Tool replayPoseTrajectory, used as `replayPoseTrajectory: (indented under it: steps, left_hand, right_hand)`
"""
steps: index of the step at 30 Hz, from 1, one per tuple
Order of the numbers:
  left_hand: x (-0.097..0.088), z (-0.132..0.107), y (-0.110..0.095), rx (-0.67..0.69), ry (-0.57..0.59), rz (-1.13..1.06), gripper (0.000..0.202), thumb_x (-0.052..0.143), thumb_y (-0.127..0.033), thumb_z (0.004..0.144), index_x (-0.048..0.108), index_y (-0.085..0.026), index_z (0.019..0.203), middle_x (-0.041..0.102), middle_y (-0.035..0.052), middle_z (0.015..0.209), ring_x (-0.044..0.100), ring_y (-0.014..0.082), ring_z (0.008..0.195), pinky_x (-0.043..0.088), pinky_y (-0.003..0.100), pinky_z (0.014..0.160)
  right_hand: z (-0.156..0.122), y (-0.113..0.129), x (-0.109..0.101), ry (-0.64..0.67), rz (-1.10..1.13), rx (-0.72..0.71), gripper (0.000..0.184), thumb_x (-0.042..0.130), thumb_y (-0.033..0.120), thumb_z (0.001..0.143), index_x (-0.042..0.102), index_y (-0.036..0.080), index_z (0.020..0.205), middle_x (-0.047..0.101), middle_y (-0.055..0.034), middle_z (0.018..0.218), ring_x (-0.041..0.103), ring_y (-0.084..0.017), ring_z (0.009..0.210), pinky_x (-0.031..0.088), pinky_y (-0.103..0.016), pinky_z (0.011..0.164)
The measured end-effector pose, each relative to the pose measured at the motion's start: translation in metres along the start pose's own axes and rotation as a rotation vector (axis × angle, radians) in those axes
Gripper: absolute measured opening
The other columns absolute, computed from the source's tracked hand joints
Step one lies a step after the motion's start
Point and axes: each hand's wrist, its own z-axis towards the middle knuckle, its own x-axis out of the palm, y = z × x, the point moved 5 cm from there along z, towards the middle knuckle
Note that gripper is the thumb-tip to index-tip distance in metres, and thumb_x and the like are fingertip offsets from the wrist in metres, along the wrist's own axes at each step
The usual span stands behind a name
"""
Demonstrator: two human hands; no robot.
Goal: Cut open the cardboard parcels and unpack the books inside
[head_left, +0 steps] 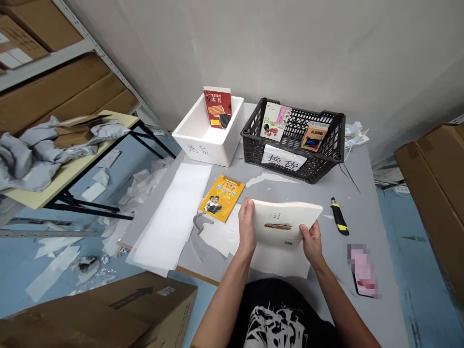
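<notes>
Cream paperback [281, 224] gripped between left hand [247, 224] and right hand [311, 240], forearms angled inward.

A white foam box [206, 140] and a black plastic basket [322, 166] stand at the far edge of the worktop [337, 270]. A yellow book [222, 198] lies left of center beside white foam sheets [170, 217], and a utility knife [340, 216] lies right.
</notes>
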Motion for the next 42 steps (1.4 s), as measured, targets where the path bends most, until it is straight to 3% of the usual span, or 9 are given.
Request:
replayPoseTrajectory:
  steps: [9, 16, 25, 28, 31, 35, 38, 42]
  left_hand:
    - [0.006, 0.008, 0.005, -0.129, 0.068, -0.085, 0.039, 0.057, -0.055, 0.076, 0.041, -0.021, 0.065, 0.042, -0.0024, 0.067, 0.042, 0.0123, 0.067, 0.037, 0.024, 0.063]
    - [0.012, 0.016, 0.004, -0.2, 0.31, -0.04, 0.035, 0.058, -0.045, 0.073, 0.037, -0.02, 0.062, 0.032, -0.0058, 0.06, 0.03, 0.0078, 0.056, 0.03, 0.021, 0.055]
    - [0.038, 0.027, 0.003, -0.192, 0.35, -0.012, 0.042, 0.061, -0.048, 0.068, 0.033, -0.02, 0.057, 0.028, -0.0067, 0.057, 0.026, 0.0061, 0.053, 0.026, 0.02, 0.05]
    - [0.035, 0.029, 0.005, -0.172, 0.328, 0.019, 0.042, 0.059, -0.055, 0.071, 0.043, -0.019, 0.059, 0.038, -0.0052, 0.057, 0.035, 0.0072, 0.054, 0.031, 0.02, 0.051]
    - [0.018, 0.011, 0.021, -0.233, 0.365, 0.095, 0.049, 0.046, -0.064, 0.079, 0.061, -0.018, 0.074, 0.058, 0.0022, 0.07, 0.051, 0.0127, 0.064, 0.04, 0.023, 0.057]
    - [-0.01, -0.032, 0.045, -0.317, 0.471, 0.286, 0.059, 0.033, -0.065, 0.085, 0.067, -0.017, 0.074, 0.064, 0.0059, 0.07, 0.056, 0.0161, 0.061, 0.045, 0.029, 0.061]
    - [-0.019, -0.054, 0.044, -0.223, 0.481, 0.444, 0.047, 0.04, -0.056, 0.087, 0.068, -0.019, 0.078, 0.064, 0.0036, 0.066, 0.056, 0.0159, 0.057, 0.043, 0.029, 0.06]
    - [-0.014, -0.058, 0.034, -0.029, 0.363, 0.605, 0.022, 0.058, -0.044, 0.08, 0.067, -0.024, 0.077, 0.061, -0.0002, 0.061, 0.055, 0.0153, 0.055, 0.04, 0.026, 0.057]
  right_hand:
    - [0.002, -0.001, -0.008, 0.071, 0.06, 0.13, 0.033, 0.068, 0.042, 0.074, 0.059, 0.027, 0.102, 0.068, -0.0037, 0.105, 0.06, -0.022, 0.1, 0.047, -0.034, 0.087]
    - [0.012, -0.001, -0.003, 0.174, 0.213, 0.304, 0.049, 0.071, 0.045, 0.071, 0.056, 0.029, 0.115, 0.067, -0.0042, 0.115, 0.061, -0.024, 0.107, 0.048, -0.039, 0.091]
    - [0.012, -0.049, 0.007, 0.204, 0.274, 0.471, 0.034, 0.075, 0.05, 0.065, 0.063, 0.029, 0.089, 0.074, 0.0006, 0.096, 0.068, -0.022, 0.093, 0.053, -0.039, 0.086]
    - [0.017, -0.05, 0.011, 0.221, 0.257, 0.454, 0.033, 0.071, 0.051, 0.068, 0.064, 0.029, 0.09, 0.074, -0.0007, 0.098, 0.068, -0.024, 0.097, 0.053, -0.042, 0.087]
    - [0.03, -0.049, 0.008, 0.187, 0.258, 0.458, 0.036, 0.068, 0.054, 0.071, 0.064, 0.027, 0.094, 0.073, -0.0024, 0.102, 0.066, -0.025, 0.102, 0.052, -0.044, 0.089]
    - [0.054, -0.052, -0.003, 0.102, 0.297, 0.514, 0.04, 0.066, 0.056, 0.07, 0.065, 0.025, 0.095, 0.073, -0.0037, 0.102, 0.063, -0.027, 0.108, 0.05, -0.047, 0.092]
    - [0.067, -0.053, -0.01, 0.052, 0.304, 0.485, 0.038, 0.065, 0.056, 0.069, 0.064, 0.026, 0.094, 0.072, -0.0033, 0.106, 0.059, -0.027, 0.113, 0.048, -0.049, 0.095]
    - [0.067, -0.055, -0.006, 0.112, 0.265, 0.465, 0.041, 0.062, 0.06, 0.07, 0.065, 0.027, 0.094, 0.071, -0.0038, 0.109, 0.057, -0.027, 0.117, 0.047, -0.048, 0.096]
